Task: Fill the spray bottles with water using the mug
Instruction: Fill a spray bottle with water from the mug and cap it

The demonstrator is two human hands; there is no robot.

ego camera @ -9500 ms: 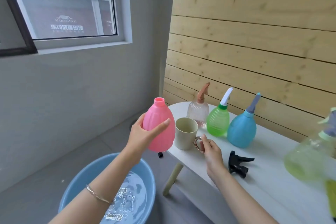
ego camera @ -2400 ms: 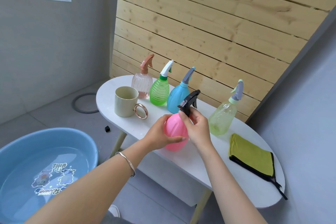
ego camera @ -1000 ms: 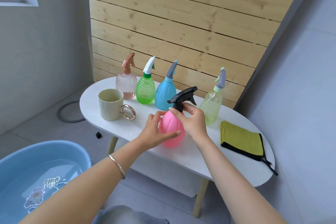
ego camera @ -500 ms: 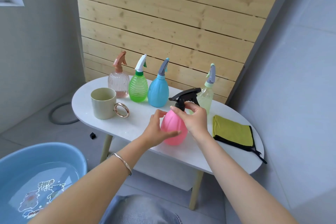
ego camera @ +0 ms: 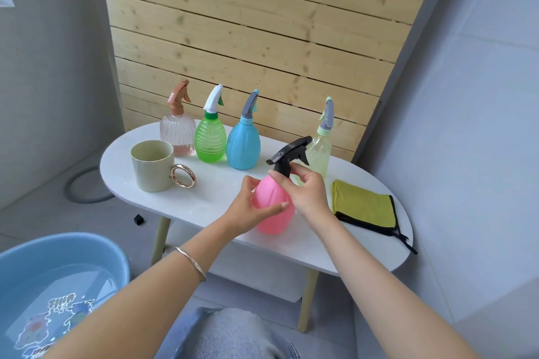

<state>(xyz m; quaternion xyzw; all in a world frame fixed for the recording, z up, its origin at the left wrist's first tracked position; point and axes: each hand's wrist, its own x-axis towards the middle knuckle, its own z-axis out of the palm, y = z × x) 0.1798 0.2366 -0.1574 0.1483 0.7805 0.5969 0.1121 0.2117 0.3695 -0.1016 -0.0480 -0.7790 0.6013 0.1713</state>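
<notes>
**Two Hands on the Pink Bottle**

The pink spray bottle (ego camera: 272, 213) stood upright on the white oval table (ego camera: 210, 198), near its front edge. The person's left hand (ego camera: 248, 210) wrapped around the bottle's body, with the thumb across the front and the fingers curled behind. The right hand (ego camera: 307, 192) pinched the collar of the black trigger head (ego camera: 287, 156), which sat on the bottle's neck with its nozzle pointing left. Whether the head was screwed fully home could not be told.

The mug (ego camera: 151, 166), pale beige with a gold ring handle, stood on the left part of the table, well apart from both hands. Behind it a row of three capped bottles stood side by side against the wooden slat wall (ego camera: 262, 38): a clear ribbed bottle (ego camera: 177, 137), a green bottle (ego camera: 210, 140) and a blue bottle (ego camera: 243, 146). A pale yellow-green bottle (ego camera: 319, 154) stood further right, just behind the right hand. A folded yellow cloth (ego camera: 361, 207) lay on the table's right end.

On the floor at lower left sat a blue basin (ego camera: 58, 285) holding water. A thin bracelet (ego camera: 189, 262) circled the left wrist.
</notes>
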